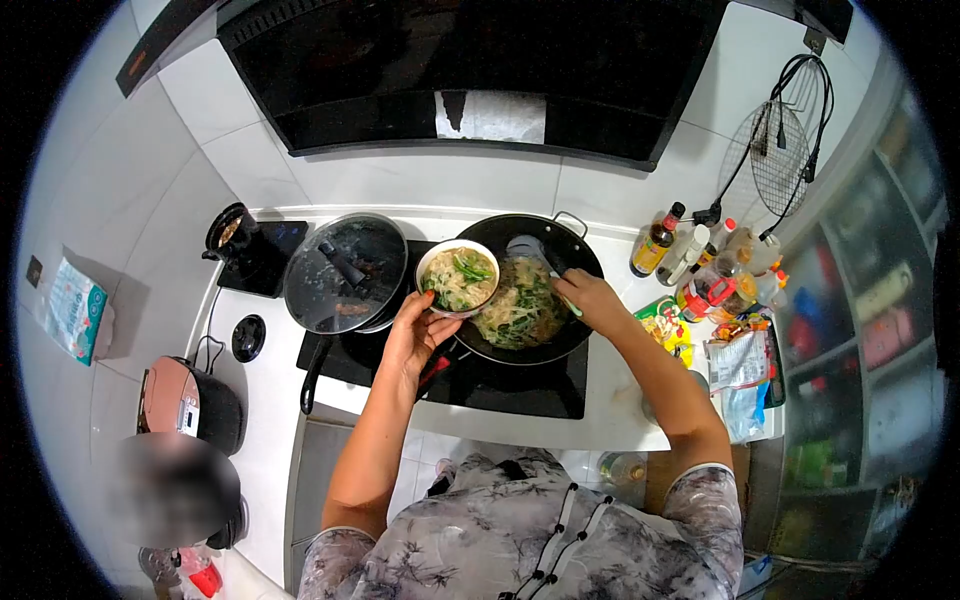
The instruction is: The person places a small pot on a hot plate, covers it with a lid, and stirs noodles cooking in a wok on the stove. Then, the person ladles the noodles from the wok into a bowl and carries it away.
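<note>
My left hand [418,336] holds a white bowl [458,278] from below, over the left edge of the wok. Pale food and green leafy pieces fill the bowl. My right hand [588,300] is wrapped round the handle of a ladle [526,246], whose head rests at the back of the black wok [588,262]. Noodle-like food with greens [524,305] lies in the wok. A second pan with a glass lid [345,272] stands to the left.
Sauce bottles [655,240] and food packets [740,362] stand right of the wok. On the left are a black pot [232,232], a round black lid [248,338] and a pink-topped cooker [172,398]. A range hood [470,80] hangs above.
</note>
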A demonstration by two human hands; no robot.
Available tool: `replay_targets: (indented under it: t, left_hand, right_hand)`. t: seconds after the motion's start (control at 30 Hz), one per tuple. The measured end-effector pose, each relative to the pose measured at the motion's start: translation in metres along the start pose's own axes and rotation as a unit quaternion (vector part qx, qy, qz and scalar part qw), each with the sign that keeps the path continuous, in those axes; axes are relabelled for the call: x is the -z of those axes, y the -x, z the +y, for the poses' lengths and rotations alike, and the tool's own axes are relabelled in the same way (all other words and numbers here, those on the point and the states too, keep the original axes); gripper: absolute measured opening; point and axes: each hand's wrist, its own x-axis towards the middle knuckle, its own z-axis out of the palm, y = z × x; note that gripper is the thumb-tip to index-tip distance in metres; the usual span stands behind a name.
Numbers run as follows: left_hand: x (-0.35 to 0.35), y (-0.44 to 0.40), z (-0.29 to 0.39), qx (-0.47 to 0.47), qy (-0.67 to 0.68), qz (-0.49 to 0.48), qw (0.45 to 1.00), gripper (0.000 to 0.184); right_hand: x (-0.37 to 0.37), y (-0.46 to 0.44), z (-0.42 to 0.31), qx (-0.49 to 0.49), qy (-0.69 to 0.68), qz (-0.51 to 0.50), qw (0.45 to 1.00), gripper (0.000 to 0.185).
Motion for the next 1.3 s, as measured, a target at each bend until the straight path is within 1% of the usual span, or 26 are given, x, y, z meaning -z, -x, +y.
replay_targets:
  t: [0.07, 0.13, 0.17, 0.23, 0.37, 0.43, 0.47, 0.53, 0.57, 0.6, 0.63, 0.67, 0.7, 0.77, 0.8, 0.83, 0.9, 1.03, 1.17, 1.3]
  left_hand:
    - [0.0, 0.002, 0.001, -0.001, 0.002, 0.0, 1.0, 0.04]
    - [-0.002, 0.003, 0.002, -0.003, 0.004, -0.001, 1.0, 0.039]
    - [-0.003, 0.004, 0.003, -0.001, 0.0, -0.001, 1.0, 0.038]
    - [-0.004, 0.004, 0.004, 0.002, -0.002, -0.001, 1.0, 0.038]
    - [0.0, 0.002, 0.004, -0.002, -0.012, -0.007, 1.0, 0.038]
    - [0.002, -0.001, 0.003, -0.004, -0.013, -0.01, 1.0, 0.038]
    - [0.002, -0.002, 0.003, -0.002, -0.009, -0.012, 1.0, 0.038]
    - [0.004, -0.003, 0.003, 0.001, -0.008, -0.015, 1.0, 0.038]
    - [0.004, -0.004, 0.003, 0.002, -0.005, -0.017, 1.0, 0.038]
    - [0.004, -0.004, 0.003, 0.003, -0.003, -0.019, 1.0, 0.038]
    - [0.005, -0.003, 0.005, 0.002, -0.004, -0.019, 1.0, 0.038]
    - [0.005, -0.003, 0.005, 0.006, -0.003, -0.018, 1.0, 0.038]
    - [0.005, -0.003, 0.006, 0.009, -0.001, -0.017, 1.0, 0.038]
    - [0.004, -0.002, 0.008, 0.004, 0.0, -0.022, 1.0, 0.038]
    - [0.004, -0.001, 0.008, 0.0, 0.003, -0.024, 1.0, 0.037]
    - [0.005, -0.001, 0.009, -0.001, 0.003, -0.025, 1.0, 0.037]
    - [0.006, 0.0, 0.01, -0.005, 0.001, -0.014, 1.0, 0.035]
    - [0.007, 0.002, 0.012, -0.006, -0.008, -0.01, 1.0, 0.035]
    - [0.008, 0.0, 0.011, 0.0, -0.004, -0.013, 1.0, 0.036]
    - [0.004, 0.001, 0.009, -0.002, -0.005, -0.018, 1.0, 0.037]
  right_hand:
    - [-0.002, -0.005, 0.004, 0.011, 0.025, -0.016, 0.999, 0.04]
    - [-0.002, -0.009, 0.006, 0.01, 0.046, -0.073, 0.996, 0.041]
    - [-0.003, -0.008, 0.007, 0.011, 0.046, -0.073, 0.996, 0.041]
    - [-0.001, -0.003, 0.01, 0.018, 0.049, -0.113, 0.992, 0.041]
    - [0.02, 0.007, 0.003, 0.019, 0.028, -0.118, 0.992, 0.038]
    - [0.028, 0.009, 0.002, -0.063, -0.051, -0.107, 0.991, 0.029]
    - [0.029, 0.011, 0.006, -0.064, -0.05, -0.107, 0.991, 0.029]
    - [0.032, 0.01, 0.012, -0.019, -0.089, 0.014, 0.996, 0.017]
    - [0.036, 0.013, 0.013, -0.02, -0.089, 0.016, 0.996, 0.017]
    - [0.048, 0.013, 0.008, -0.19, -0.208, -0.034, 0.959, 0.014]
    - [0.056, 0.013, 0.006, -0.35, -0.318, -0.082, 0.877, 0.014]
    - [0.052, 0.019, 0.011, -0.372, -0.369, -0.064, 0.849, 0.017]
    - [0.048, 0.025, 0.014, -0.372, -0.37, -0.063, 0.849, 0.017]
    - [0.039, 0.038, 0.018, -0.421, -0.482, -0.036, 0.768, 0.017]
    - [0.032, 0.044, 0.019, -0.434, -0.507, -0.023, 0.744, 0.016]
    - [0.022, 0.051, 0.02, -0.434, -0.507, -0.022, 0.744, 0.016]
    - [0.008, 0.06, 0.019, -0.486, -0.571, 0.049, 0.66, 0.016]
    - [0.006, 0.066, 0.021, -0.481, -0.578, 0.11, 0.65, 0.018]
    - [0.025, 0.058, 0.021, -0.458, -0.542, 0.159, 0.686, 0.018]
    - [0.036, 0.051, 0.018, -0.453, -0.525, 0.187, 0.696, 0.017]
